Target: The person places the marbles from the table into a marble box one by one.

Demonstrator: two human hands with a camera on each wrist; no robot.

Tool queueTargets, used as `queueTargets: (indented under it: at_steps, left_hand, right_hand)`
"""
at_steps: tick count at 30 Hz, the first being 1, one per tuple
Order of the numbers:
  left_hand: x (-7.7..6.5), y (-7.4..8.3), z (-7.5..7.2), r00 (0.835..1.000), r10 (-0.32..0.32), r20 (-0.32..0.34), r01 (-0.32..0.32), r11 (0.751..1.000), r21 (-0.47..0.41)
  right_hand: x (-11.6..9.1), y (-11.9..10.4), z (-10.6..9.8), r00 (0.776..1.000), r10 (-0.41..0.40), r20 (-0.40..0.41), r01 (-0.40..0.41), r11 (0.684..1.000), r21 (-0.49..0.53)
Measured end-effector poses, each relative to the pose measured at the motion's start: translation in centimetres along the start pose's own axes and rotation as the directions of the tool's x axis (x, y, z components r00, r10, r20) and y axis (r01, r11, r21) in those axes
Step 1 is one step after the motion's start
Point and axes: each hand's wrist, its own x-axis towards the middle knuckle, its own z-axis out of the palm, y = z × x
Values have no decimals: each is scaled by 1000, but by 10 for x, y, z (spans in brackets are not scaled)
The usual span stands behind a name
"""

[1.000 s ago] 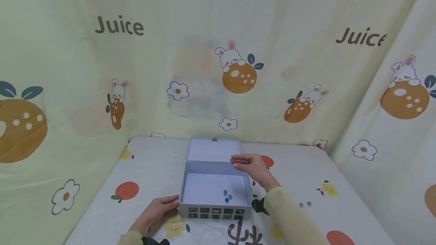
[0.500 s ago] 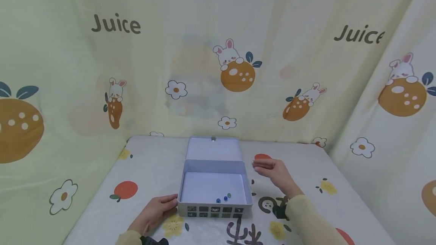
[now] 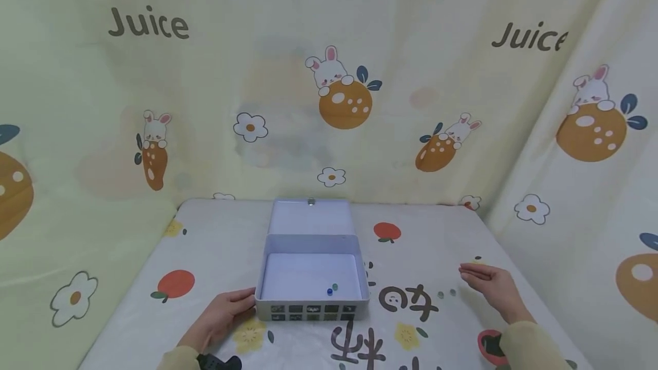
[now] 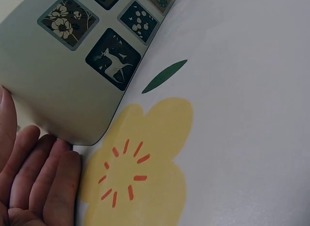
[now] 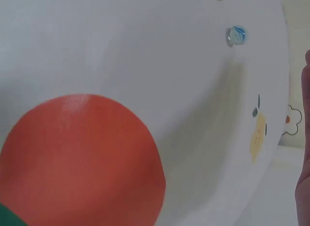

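My left hand [image 3: 220,318] rests with extended fingers against the left side of an open metal box [image 3: 312,308]. In the left wrist view its fingers [image 4: 36,172] touch the box's lower corner. A blue marble [image 3: 330,292] and a green marble [image 3: 335,286] lie on the box floor, near the front right. My right hand [image 3: 493,290] is above the right part of the table, fingers straight and together, with nothing visible in it. Left of it on the cloth sit a clear bluish marble [image 5: 236,36] and a greenish marble [image 3: 441,295].
The box lid [image 3: 311,218] is folded back behind the box. A printed tablecloth [image 3: 221,250] covers the table, and a curtain [image 3: 277,33] hangs behind it and along both sides.
My right hand has travelled from above the box's right edge far to the right. Marbles inside the box have rolled; three showed before, two show now. My left hand stays at the box.
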Motion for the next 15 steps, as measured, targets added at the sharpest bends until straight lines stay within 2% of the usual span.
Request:
queueTargets:
  at_steps: [4, 9, 12, 15]
  left_hand:
    - [-1, -2, -2, 1000, -18, -8, 18, 1000, -15]
    - [-2, -3, -1, 1000, -30, -8, 30, 999, -21]
    - [-2, -2, 0, 1000, -22, -7, 22, 1000, -5]
    - [-1, 1, 0, 1000, -16, -2, 16, 1000, 5]
  right_hand:
    - [7, 4, 14, 1000, -6, -4, 5, 980, -197]
    - [11, 7, 30, 999, -38, 38, 50, 913, -406]
    - [10, 8, 37, 997, -65, 44, 78, 880, -468]
    - [7, 8, 42, 997, -74, 25, 77, 873, -481]
